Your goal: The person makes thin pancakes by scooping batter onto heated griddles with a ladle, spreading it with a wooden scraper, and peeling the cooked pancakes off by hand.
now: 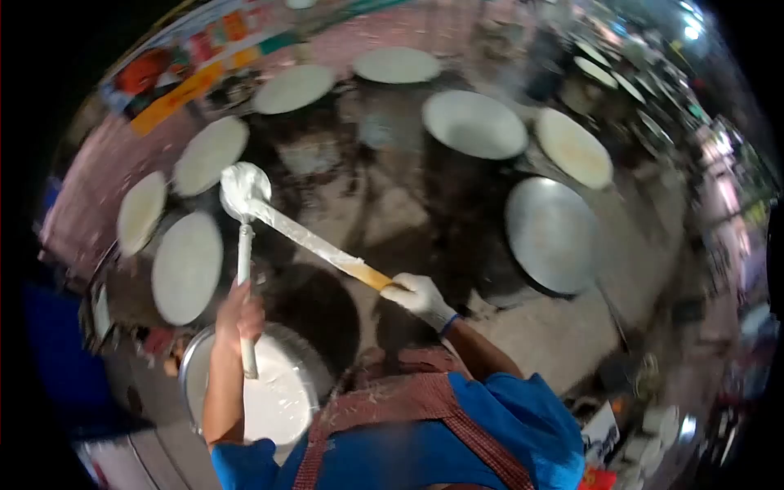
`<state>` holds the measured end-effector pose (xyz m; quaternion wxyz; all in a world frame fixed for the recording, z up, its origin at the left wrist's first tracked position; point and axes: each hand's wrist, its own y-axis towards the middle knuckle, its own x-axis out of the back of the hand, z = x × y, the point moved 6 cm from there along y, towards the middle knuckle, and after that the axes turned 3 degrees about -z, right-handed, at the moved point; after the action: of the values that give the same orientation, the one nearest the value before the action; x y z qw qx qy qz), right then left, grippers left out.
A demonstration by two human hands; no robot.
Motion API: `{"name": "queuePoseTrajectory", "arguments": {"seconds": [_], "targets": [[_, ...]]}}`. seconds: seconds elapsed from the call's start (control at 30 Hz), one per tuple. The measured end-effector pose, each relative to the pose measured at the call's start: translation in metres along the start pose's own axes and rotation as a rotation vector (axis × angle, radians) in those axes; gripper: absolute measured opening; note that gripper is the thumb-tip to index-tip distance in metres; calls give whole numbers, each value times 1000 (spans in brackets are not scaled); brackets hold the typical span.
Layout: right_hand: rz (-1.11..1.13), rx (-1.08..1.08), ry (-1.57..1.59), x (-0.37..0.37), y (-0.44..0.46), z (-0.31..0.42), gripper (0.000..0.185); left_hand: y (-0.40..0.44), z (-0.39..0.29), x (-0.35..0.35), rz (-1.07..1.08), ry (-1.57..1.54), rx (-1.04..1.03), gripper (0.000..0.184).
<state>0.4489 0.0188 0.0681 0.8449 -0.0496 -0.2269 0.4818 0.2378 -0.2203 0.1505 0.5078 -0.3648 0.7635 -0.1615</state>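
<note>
My left hand (241,314) is bare and closed around the pale handle of a ladle (246,253). The ladle's bowl, coated and filled with thick white batter, is held out over the pans on the left. A white glove covers my right hand (418,296), which grips the yellow-brown end of a long flat paddle (314,242). White batter coats most of the paddle, and its far end meets the ladle's bowl. Below my left forearm stands a large metal basin (189,359) of white batter (282,396), partly hidden by the arm.
Several round pans ring the work area, including a pale one (188,268) at left, a whitish one (475,124) at back and a bare-looking grey metal pan (552,235) at right. A colourful banner (196,61) hangs back left. More pans (596,72) stand far right.
</note>
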Motion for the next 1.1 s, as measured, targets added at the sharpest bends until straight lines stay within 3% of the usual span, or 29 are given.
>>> {"name": "queuePoseTrajectory", "arguments": {"seconds": [0.07, 0.1, 0.13, 0.17, 0.2, 0.27, 0.3, 0.33, 0.37, 0.4, 0.43, 0.47, 0.5, 0.57, 0.63, 0.7, 0.73, 0.8, 0.83, 0.97, 1.0, 1.03, 1.1], "targets": [[-136, -43, 44, 33, -33, -73, 31, 69, 52, -35, 191, -277, 444, 16], [-213, -14, 8, 49, -54, -116, 34, 99, 80, -51, 238, -390, 668, 23], [-245, -215, 12, 65, -78, -176, 34, 130, 108, -72, 134, -378, 669, 25], [-315, -235, 184, 80, -117, -198, 32, 154, 138, -89, 39, -359, 668, 31], [-410, -418, 262, 101, -161, -176, 38, 176, 174, -109, 100, -372, 826, 32], [-734, -400, 183, 124, -232, -263, 44, 194, 235, -176, 248, -346, 1131, 34], [-926, -486, -42, 145, -267, -250, 42, 192, 262, -210, 325, -315, 1278, 36], [-940, -670, -425, 167, -291, -248, 39, 205, 286, -232, 355, -224, 1319, 35], [-1103, -664, -355, 183, -306, -235, 33, 224, 309, -252, 391, -133, 1353, 34], [-1183, -738, -195, 190, -320, -252, 28, 249, 333, -273, 466, 50, 1326, 26], [-1266, -796, -35, 199, -329, -267, 24, 261, 353, -300, 517, 317, 1148, 15], [-1375, -694, 91, 211, -324, -235, 25, 272, 371, -326, 546, 606, 983, 12], [-1419, -623, 30, 225, -313, -218, 29, 277, 378, -359, 528, 942, 636, 21], [-1491, -493, -79, 244, -290, -194, 38, 300, 421, -392, 736, 1104, 576, 49], [-1376, -467, -430, 262, -249, -171, 37, 316, 457, -410, 677, 1239, 467, 44], [-1159, -815, -644, 269, -212, -213, 33, 385, 510, -404, 753, 1313, 297, 52], [-1219, -835, -612, 264, -211, -219, 32, 404, 527, -402, 794, 1340, 222, 56], [-1333, -860, -582, 268, -222, -220, 30, 413, 500, -416, 802, 1841, -576, 68], [-1487, -726, 102, 260, -235, -229, 27, 412, 487, -431, 754, 2006, -1031, 74], [-1828, -308, 766, 274, -199, -202, 23, 393, 459, -445, 834, 2097, -970, 75], [-1723, -317, 696, 284, -177, -218, 24, 389, 462, -449, 833, 2064, -922, 74], [-1586, -508, 478, 287, -161, -254, 24, 385, 461, -453, 832, 2031, -886, 73], [-1512, -727, -414, 292, -176, -286, 23, 380, 445, -467, 832, 1824, -809, 73]]}}
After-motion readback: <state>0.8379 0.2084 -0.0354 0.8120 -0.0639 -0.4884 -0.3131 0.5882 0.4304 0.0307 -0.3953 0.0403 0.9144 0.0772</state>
